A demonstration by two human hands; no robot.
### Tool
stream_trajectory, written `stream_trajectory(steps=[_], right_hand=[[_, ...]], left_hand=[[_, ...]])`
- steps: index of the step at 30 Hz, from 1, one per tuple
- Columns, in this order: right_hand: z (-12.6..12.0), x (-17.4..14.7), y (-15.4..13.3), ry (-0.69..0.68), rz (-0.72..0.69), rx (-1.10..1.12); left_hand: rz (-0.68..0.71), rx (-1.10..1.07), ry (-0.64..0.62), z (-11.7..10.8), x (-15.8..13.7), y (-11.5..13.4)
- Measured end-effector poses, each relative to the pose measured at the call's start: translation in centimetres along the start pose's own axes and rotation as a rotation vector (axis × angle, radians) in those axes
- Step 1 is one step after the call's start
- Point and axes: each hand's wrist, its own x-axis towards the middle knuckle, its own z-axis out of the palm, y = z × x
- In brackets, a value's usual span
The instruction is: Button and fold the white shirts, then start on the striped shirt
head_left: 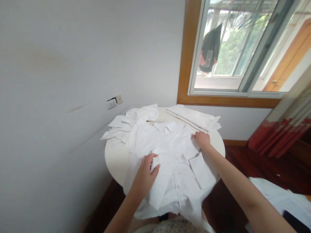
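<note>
- White cloth, a shirt (170,158), lies spread across the round bench (115,161), its collar toward the far side and its lower part toward the person.
- The shirt lies beneath and between both hands, which are well apart from each other.
- The left hand (148,165) is at the middle of the shirt, fingers curled over a raised fold, thumb and forefinger parted with cloth between them; whether it grips firmly, I cannot tell.
- The right hand (202,139) is farther out, its fingertips touching the shirt's upper right edge; whether they pinch it, I cannot tell.
- Just beyond the right hand, a folded garment (194,117) lies by the far right rim.
- A crumpled garment (137,121) occupies the far left, touching the shirt and jutting past the rim.
- Bare bench shows along the left rim and in a narrower strip outside the right hand.
- The shirt covers the near edge and hangs beyond it.
- The wall (60,129) stands close on the left.
</note>
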Motion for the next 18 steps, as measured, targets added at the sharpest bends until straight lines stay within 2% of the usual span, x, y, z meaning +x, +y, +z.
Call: stream_trajectory(steps=[5,10,18], right_hand=[[0.2,0.2,1.2,-0.056,0.004,-0.007],[0.3,0.3,2.2,-0.106,0.0,0.037],[0.2,0.5,2.3,-0.177,-0.097,0.111]], left_hand=[[-0.058,0.02,0.01,-1.2,-0.3,0.0],[-0.169,0.042,-0.071,-2.5,-0.9,0.5],[-0.147,0.105,-0.113,-3.4,-1.5,-0.1]])
